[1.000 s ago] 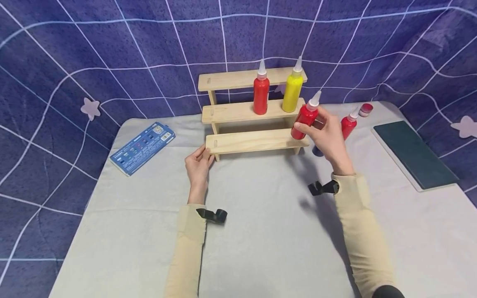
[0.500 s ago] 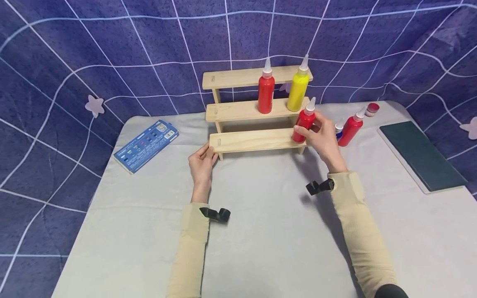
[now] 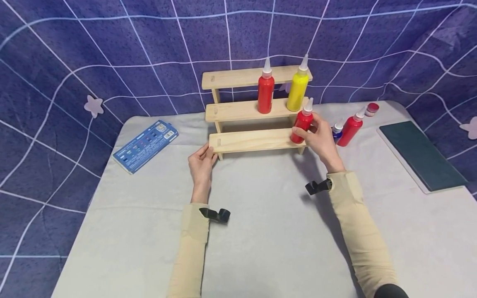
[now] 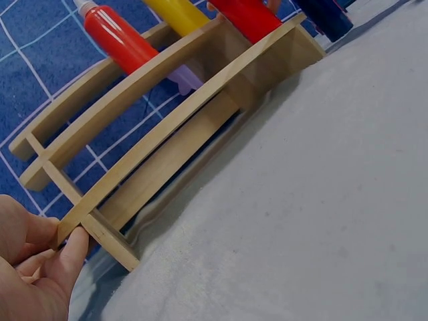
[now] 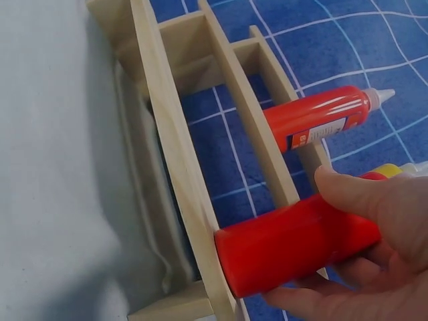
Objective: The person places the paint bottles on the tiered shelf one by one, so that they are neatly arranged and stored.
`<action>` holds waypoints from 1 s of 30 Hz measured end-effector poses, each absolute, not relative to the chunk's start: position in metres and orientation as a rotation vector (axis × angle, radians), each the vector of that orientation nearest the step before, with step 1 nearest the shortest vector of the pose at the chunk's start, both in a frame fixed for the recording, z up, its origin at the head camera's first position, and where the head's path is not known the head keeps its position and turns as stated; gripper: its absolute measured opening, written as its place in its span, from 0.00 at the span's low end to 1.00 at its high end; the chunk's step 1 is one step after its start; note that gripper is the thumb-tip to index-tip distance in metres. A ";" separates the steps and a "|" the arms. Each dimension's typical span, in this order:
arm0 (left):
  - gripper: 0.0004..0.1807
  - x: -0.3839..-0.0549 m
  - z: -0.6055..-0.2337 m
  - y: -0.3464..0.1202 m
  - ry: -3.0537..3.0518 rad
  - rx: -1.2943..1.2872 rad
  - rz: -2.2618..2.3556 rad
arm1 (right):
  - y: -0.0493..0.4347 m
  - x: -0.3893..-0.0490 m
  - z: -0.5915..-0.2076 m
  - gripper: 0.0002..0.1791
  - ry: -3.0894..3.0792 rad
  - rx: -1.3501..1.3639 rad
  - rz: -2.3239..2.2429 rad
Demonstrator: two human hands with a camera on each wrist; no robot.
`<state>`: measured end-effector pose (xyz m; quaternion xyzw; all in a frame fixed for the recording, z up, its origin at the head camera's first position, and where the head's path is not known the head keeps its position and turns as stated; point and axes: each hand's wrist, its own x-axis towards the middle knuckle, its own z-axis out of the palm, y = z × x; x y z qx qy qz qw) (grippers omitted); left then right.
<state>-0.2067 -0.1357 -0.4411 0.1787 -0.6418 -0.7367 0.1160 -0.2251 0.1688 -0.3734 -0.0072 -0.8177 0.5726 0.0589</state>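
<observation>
A three-tier wooden rack (image 3: 253,140) stands at the back of the table. My left hand (image 3: 201,167) pinches the left end of its lowest tier, thumb and fingers about the board in the left wrist view. My right hand (image 3: 323,138) grips a red squeeze bottle (image 3: 303,119) with a white pointed nozzle. That bottle stands upright at the right end of the lowest tier; its base meets the board in the right wrist view. On the middle tier are another red bottle (image 3: 265,95) and a yellow bottle (image 3: 297,92), side by side.
Right of the rack, a further red bottle (image 3: 350,131) stands beside a blue bottle (image 3: 336,134), partly behind my right hand. A small red-lidded jar (image 3: 372,109) and a dark green board (image 3: 421,156) lie farther right. A blue flat box (image 3: 146,145) lies left.
My right hand has lowered the red bottle onto the lowest tier, upright from a tilt, then shifted it slightly left. My left hand keeps its hold on the rack. The head view has shifted a little.
</observation>
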 end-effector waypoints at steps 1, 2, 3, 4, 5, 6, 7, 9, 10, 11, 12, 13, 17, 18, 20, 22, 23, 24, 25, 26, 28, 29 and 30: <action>0.19 -0.207 -0.441 -0.135 -1.880 0.526 -2.160 | 0.169 -0.226 -0.374 0.24 -2.478 -0.023 1.737; 0.19 -0.207 -0.441 -0.135 -1.881 0.529 -2.161 | 0.169 -0.226 -0.375 0.24 -2.480 -0.025 1.737; 0.19 -0.207 -0.441 -0.135 -1.879 0.532 -2.163 | 0.169 -0.226 -0.375 0.24 -2.477 -0.023 1.744; 0.19 -0.206 -0.440 -0.135 -1.880 0.533 -2.162 | 0.169 -0.227 -0.375 0.25 -2.474 -0.021 1.750; 0.19 -0.206 -0.440 -0.135 -1.879 0.533 -2.163 | 0.169 -0.227 -0.375 0.25 -2.472 -0.018 1.756; 0.19 -0.206 -0.440 -0.135 -1.878 0.532 -2.165 | 0.169 -0.227 -0.375 0.26 -2.471 -0.015 1.760; 0.19 -0.206 -0.440 -0.135 -1.878 0.530 -2.166 | 0.169 -0.226 -0.374 0.27 -2.467 -0.010 1.763; 0.19 -0.206 -0.439 -0.135 -1.878 0.528 -2.171 | 0.169 -0.224 -0.370 0.30 -2.460 0.001 1.769; 0.19 -0.206 -0.438 -0.135 -1.877 0.529 -2.173 | 0.170 -0.223 -0.368 0.31 -2.459 0.009 1.770; 0.19 -0.206 -0.438 -0.135 -1.875 0.532 -2.176 | 0.170 -0.221 -0.364 0.33 -2.454 0.018 1.775; 0.19 -0.206 -0.438 -0.135 -1.873 0.533 -2.179 | 0.171 -0.220 -0.361 0.34 -2.451 0.028 1.775; 0.19 -0.206 -0.438 -0.135 -1.872 0.534 -2.182 | 0.173 -0.218 -0.357 0.36 -2.446 0.037 1.781; 0.19 -0.206 -0.439 -0.136 -1.866 0.541 -2.188 | 0.178 -0.207 -0.338 0.39 -2.419 0.053 1.789; 0.19 -0.206 -0.439 -0.136 -1.867 0.542 -2.186 | 0.180 -0.204 -0.333 0.39 -2.408 0.057 1.784; 0.19 -0.206 -0.439 -0.135 -1.870 0.547 -2.182 | 0.184 -0.197 -0.324 0.39 -2.365 0.069 1.786; 0.19 -0.206 -0.439 -0.135 -1.871 0.552 -2.178 | 0.188 -0.192 -0.317 0.39 -2.297 0.090 1.808; 0.19 -0.206 -0.438 -0.135 -1.872 0.555 -2.175 | 0.191 -0.189 -0.313 0.39 -2.259 0.104 1.819; 0.19 -0.206 -0.438 -0.134 -1.873 0.555 -2.174 | 0.194 -0.187 -0.310 0.38 -2.208 0.121 1.841; 0.19 -0.206 -0.439 -0.134 -1.874 0.556 -2.174 | 0.197 -0.184 -0.307 0.38 -2.151 0.141 1.872; 0.19 -0.206 -0.439 -0.134 -1.872 0.557 -2.174 | 0.200 -0.182 -0.305 0.37 -2.093 0.159 1.902; 0.19 -0.206 -0.439 -0.134 -1.872 0.554 -2.173 | 0.206 -0.179 -0.302 0.36 -1.962 0.202 1.974; 0.19 -0.206 -0.439 -0.134 -1.873 0.552 -2.171 | 0.209 -0.178 -0.300 0.36 -1.907 0.221 1.992; 0.19 -0.207 -0.439 -0.134 -1.873 0.550 -2.170 | 0.213 -0.177 -0.299 0.35 -1.842 0.242 2.017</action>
